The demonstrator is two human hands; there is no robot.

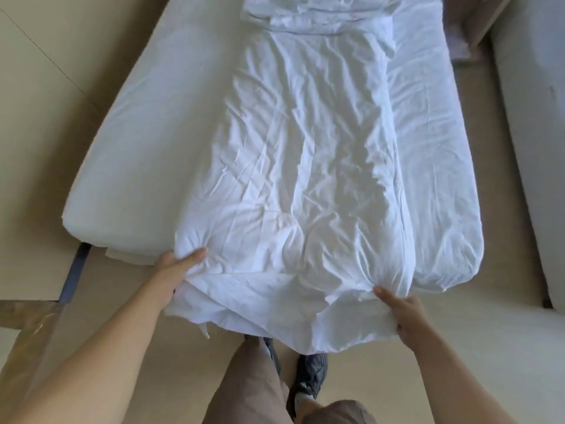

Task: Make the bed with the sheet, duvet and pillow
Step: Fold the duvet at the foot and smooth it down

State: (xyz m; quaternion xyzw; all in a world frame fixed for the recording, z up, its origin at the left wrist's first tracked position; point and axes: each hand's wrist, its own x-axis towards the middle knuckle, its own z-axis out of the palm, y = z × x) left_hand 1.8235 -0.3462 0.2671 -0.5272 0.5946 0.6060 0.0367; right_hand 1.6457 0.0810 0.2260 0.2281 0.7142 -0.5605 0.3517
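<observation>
A white wrinkled duvet [299, 154] lies lengthwise down the middle of the bed, folded narrow, its near end hanging over the foot. My left hand [174, 267] grips the duvet's near left corner. My right hand [403, 313] holds the near right corner, fingers curled under the cloth. The mattress [146, 123] is covered by a white sheet [434, 142], smooth on the left and creased on the right. A folded stack of white bedding [315, 13] rests at the head; whether it contains the pillow I cannot tell.
Beige floor [46, 87] surrounds the bed. A dark metal bed leg [75, 270] shows at the near left corner. A second pale mattress or bed [532, 117] stands along the right. My legs and dark shoes [308, 381] stand at the foot.
</observation>
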